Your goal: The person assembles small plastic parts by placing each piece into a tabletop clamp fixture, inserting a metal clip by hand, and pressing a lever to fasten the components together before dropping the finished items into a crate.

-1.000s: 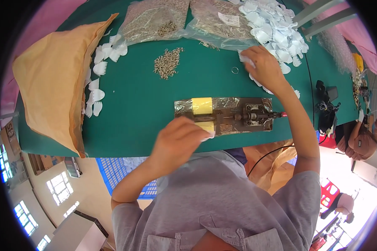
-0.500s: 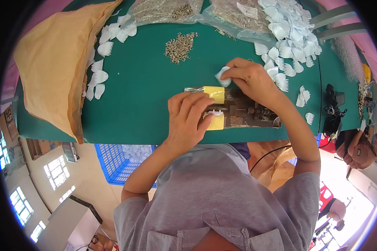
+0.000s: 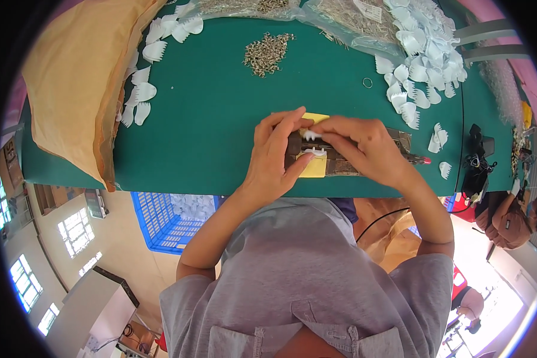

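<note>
A brown jig with yellow tape pads lies on the green table near its front edge. My left hand presses on the jig's left end, fingers curled around it. My right hand rests over the jig's middle and pinches a small white plastic piece against it. A second white piece sits on the jig between my fingers.
A heap of white shell-shaped pieces lies at the back right, with more at the left beside a tan sack. A pile of small metal parts sits further back. A blue crate stands under the table. Another person is at the right.
My right hand came back from the white heap with a piece and set it on the jig. My left hand slid onto the jig's left end.
</note>
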Tool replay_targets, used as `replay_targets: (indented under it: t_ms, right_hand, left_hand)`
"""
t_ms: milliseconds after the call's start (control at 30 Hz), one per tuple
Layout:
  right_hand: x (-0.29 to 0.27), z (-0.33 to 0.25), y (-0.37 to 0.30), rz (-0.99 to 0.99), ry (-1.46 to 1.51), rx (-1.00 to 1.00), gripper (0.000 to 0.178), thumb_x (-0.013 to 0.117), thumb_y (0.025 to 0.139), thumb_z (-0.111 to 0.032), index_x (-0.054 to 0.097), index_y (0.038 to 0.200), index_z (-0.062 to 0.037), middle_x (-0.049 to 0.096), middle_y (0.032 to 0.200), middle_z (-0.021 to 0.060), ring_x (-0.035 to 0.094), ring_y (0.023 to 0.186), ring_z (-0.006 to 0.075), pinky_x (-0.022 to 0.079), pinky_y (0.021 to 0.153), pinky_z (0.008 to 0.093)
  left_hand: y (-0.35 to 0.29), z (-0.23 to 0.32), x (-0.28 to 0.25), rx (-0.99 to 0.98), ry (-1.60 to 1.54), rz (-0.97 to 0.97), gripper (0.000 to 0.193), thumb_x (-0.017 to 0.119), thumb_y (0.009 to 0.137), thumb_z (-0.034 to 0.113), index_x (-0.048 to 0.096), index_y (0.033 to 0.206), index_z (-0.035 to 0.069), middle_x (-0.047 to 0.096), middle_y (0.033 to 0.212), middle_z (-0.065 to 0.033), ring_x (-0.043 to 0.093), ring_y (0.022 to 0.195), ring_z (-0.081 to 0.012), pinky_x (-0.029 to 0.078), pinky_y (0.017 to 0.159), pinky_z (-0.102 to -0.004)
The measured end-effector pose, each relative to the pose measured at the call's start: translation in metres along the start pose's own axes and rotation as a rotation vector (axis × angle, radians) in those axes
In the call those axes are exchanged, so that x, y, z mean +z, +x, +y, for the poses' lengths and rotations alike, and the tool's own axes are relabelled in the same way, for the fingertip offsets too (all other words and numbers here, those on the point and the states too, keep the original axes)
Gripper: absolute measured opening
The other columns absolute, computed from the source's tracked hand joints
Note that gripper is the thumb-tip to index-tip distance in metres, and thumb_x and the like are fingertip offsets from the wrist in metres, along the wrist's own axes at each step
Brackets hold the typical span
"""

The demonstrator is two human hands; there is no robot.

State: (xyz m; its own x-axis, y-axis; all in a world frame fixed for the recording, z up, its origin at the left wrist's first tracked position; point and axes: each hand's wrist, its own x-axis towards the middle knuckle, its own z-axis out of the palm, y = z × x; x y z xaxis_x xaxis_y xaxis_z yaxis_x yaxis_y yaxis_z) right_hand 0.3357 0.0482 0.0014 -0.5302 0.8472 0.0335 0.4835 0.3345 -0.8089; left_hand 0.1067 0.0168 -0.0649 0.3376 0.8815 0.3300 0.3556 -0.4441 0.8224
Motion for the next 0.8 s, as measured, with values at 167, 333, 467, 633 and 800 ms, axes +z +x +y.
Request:
replay_targets:
  t_ms: [167,333,467,633,800]
  right_hand:
    - [0.005,-0.015,-0.001,0.079,-0.117,-0.092,0.018,0.073,0.094,-0.002,0.077,0.111,-0.0035,0.077,0.101,0.0107,0.071,0.089,0.0263,0.055,0.079,0.0363]
    - [0.006,-0.019,0.011,0.142,0.014,0.057,0.011,0.076,0.091,-0.007,0.078,0.102,-0.0053,0.075,0.086,0.0086,0.066,0.084,0.0287,0.052,0.08,0.0408]
    - [0.006,-0.02,0.0,0.09,0.093,0.228,0.009,0.077,0.09,-0.006,0.078,0.099,-0.0041,0.075,0.087,0.0084,0.067,0.084,0.0278,0.052,0.079,0.0399]
    - [0.008,-0.019,-0.003,0.099,-0.011,0.115,0.009,0.078,0.089,-0.005,0.076,0.098,-0.0037,0.076,0.092,0.0086,0.068,0.082,0.0273,0.054,0.076,0.0387]
    - [0.014,-0.011,-0.016,0.179,0.019,-0.01,0.018,0.081,0.083,0.001,0.075,0.099,-0.0031,0.075,0.104,0.0081,0.07,0.087,0.0239,0.054,0.076,0.0355]
  left_hand:
    - [0.001,0.0,-0.002,-0.032,-0.028,-0.045,0.083,0.08,0.083,0.001,0.042,0.157,0.005,0.07,0.133,-0.0125,0.053,0.132,-0.0331,0.044,0.112,-0.0449]
    - [0.0,0.0,-0.001,-0.038,-0.04,-0.004,0.083,0.08,0.083,0.0,0.041,0.157,0.006,0.071,0.13,-0.0115,0.054,0.131,-0.0326,0.046,0.11,-0.0437]
    - [0.0,0.0,0.001,-0.064,-0.121,0.006,0.079,0.082,0.086,0.007,0.045,0.156,0.006,0.071,0.128,-0.0081,0.053,0.126,-0.0315,0.043,0.108,-0.0455]
    - [0.0,0.0,-0.002,-0.046,-0.09,-0.045,0.079,0.081,0.086,0.006,0.045,0.156,0.008,0.071,0.125,-0.0062,0.051,0.126,-0.0307,0.044,0.107,-0.0453]
    - [-0.001,0.002,0.0,-0.085,-0.12,-0.049,0.062,0.081,0.085,0.005,0.056,0.141,0.007,0.069,0.122,-0.0059,0.051,0.124,-0.0317,0.044,0.105,-0.0457]
